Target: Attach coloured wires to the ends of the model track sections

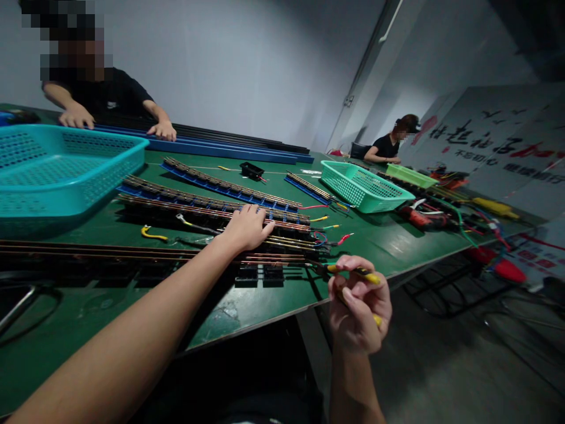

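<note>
My right hand [359, 303] is closed round yellow-and-black handled pliers [373, 275] at the table's front edge. Their dark jaws point left, close to the ends of the copper strips [282, 259] on the nearest black rail. My left hand [248, 228] lies palm down across a row of rails with copper strips [198, 211], fingers and thumb apart. Short wires with coloured ends, among them a red-tipped wire [345, 238], stick out from the right ends of these rails. A yellow-sleeved wire [153, 234] lies loose left of my left hand.
A turquoise basket [110, 171] stands at left and a green basket [371, 203] at right. Across the table, a person's hands rest on long blue rails [220, 152]. Another person sits farther right. An orange-and-black tool [426, 218] lies among wires near the right edge.
</note>
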A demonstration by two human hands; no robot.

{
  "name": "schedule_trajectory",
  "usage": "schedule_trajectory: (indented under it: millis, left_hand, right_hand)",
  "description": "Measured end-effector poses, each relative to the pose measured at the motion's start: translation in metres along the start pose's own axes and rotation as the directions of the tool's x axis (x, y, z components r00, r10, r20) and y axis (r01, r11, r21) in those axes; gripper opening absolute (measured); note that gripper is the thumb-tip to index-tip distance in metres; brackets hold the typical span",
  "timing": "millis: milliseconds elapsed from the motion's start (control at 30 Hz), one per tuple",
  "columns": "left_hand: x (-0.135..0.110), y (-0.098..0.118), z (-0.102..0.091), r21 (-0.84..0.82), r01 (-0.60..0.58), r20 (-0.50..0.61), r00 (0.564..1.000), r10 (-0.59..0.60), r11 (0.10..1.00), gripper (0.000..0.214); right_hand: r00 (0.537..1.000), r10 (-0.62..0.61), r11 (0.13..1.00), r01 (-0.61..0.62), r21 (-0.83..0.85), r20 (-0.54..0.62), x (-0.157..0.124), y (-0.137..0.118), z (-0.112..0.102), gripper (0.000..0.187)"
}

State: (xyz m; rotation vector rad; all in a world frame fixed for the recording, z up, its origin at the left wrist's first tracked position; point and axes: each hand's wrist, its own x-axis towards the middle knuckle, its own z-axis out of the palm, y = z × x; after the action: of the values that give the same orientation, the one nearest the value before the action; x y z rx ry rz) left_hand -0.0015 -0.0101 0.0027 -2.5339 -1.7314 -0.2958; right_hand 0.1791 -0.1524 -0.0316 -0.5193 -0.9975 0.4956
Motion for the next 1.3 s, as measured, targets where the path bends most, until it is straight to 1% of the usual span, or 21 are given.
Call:
schedule_trajectory:
  millis: [100, 200, 267, 367, 433, 500, 567, 667, 767, 867, 967, 1033, 1100, 1200, 1300]
  left_hand:
    - [0.000, 0.000, -0.001, -0.005, -0.001, -0.006, 1.000, 0.001, 1.000, 0.047]
    - [0.000, 0.000, -0.001, -0.007, -0.004, -0.004, 1.000, 0.004, 1.000, 0.047]
    - [0.000, -0.001, 0.000, -0.010, -0.006, -0.005, 1.000, 0.006, 1.000, 0.047]
    - [0.000, -0.001, 0.001, -0.016, -0.010, -0.011, 1.000, 0.010, 1.000, 0.047]
    - [0.001, -0.001, 0.001, -0.020, -0.011, -0.008, 1.000, 0.011, 1.000, 0.047]
    - [0.001, -0.001, 0.001, -0.021, -0.010, -0.004, 1.000, 0.010, 1.000, 0.047]
    - [0.000, -0.001, 0.001, -0.020, -0.007, -0.004, 1.000, 0.007, 1.000, 0.048]
    - [0.001, 0.000, 0.000, -0.016, -0.002, -0.005, 1.000, 0.001, 1.000, 0.047]
    - [0.000, 0.000, 0.000, -0.010, 0.003, 0.001, 1.000, -0.003, 1.000, 0.048]
    - [0.000, 0.000, 0.000, -0.005, 0.007, 0.002, 1.000, -0.007, 1.000, 0.048]
    - [0.000, 0.000, 0.000, -0.003, 0.002, -0.003, 1.000, -0.002, 1.000, 0.048]
    - [0.000, 0.000, -0.001, -0.004, 0.001, -0.002, 1.000, -0.001, 1.000, 0.048]
    - [0.000, -0.001, -0.001, -0.011, 0.000, 0.001, 1.000, 0.000, 1.000, 0.048]
    - [0.000, -0.001, -0.001, -0.023, -0.001, 0.002, 1.000, 0.001, 1.000, 0.048]
    - [0.000, -0.001, -0.001, -0.029, -0.001, -0.001, 1.000, 0.001, 1.000, 0.048]
  right_hand:
    - [0.998, -0.039, 0.999, 0.039, -0.001, 0.051, 0.003, 0.001, -0.002, 0.012]
    - [0.985, -0.052, 0.999, 0.052, 0.006, 0.164, 0.006, 0.000, -0.006, 0.011]
    - [0.963, -0.036, 0.999, 0.042, -0.016, 0.266, 0.007, -0.003, -0.009, 0.012]
    - [0.917, -0.003, 0.996, 0.037, -0.078, 0.399, 0.009, -0.006, -0.014, 0.012]
    - [0.896, 0.014, 0.994, 0.035, -0.102, 0.444, 0.010, -0.008, -0.015, 0.011]
    - [0.892, 0.016, 0.994, 0.035, -0.106, 0.452, 0.010, -0.008, -0.015, 0.011]
    - [0.906, 0.001, 0.994, 0.047, -0.103, 0.424, 0.008, -0.007, -0.014, 0.011]
    - [0.936, -0.019, 0.991, 0.063, -0.115, 0.352, 0.000, -0.004, -0.012, 0.013]
    - [0.969, -0.038, 0.989, 0.072, -0.132, 0.244, -0.011, 0.000, -0.011, 0.012]
    - [0.987, -0.079, 0.986, 0.098, -0.136, 0.136, -0.019, 0.001, -0.009, 0.012]
    - [0.994, -0.056, 0.990, 0.068, -0.126, 0.097, -0.021, 0.000, -0.005, 0.012]
    - [0.997, -0.025, 0.995, 0.033, -0.095, 0.079, -0.019, -0.002, -0.002, 0.013]
    - [0.999, -0.025, 0.997, 0.028, -0.066, 0.039, -0.016, -0.005, 0.002, 0.016]
    - [0.996, -0.081, 0.995, 0.079, -0.055, -0.028, -0.009, -0.012, 0.007, 0.018]
    - [0.983, -0.177, 0.983, 0.174, -0.054, -0.052, 0.001, -0.021, 0.011, 0.013]
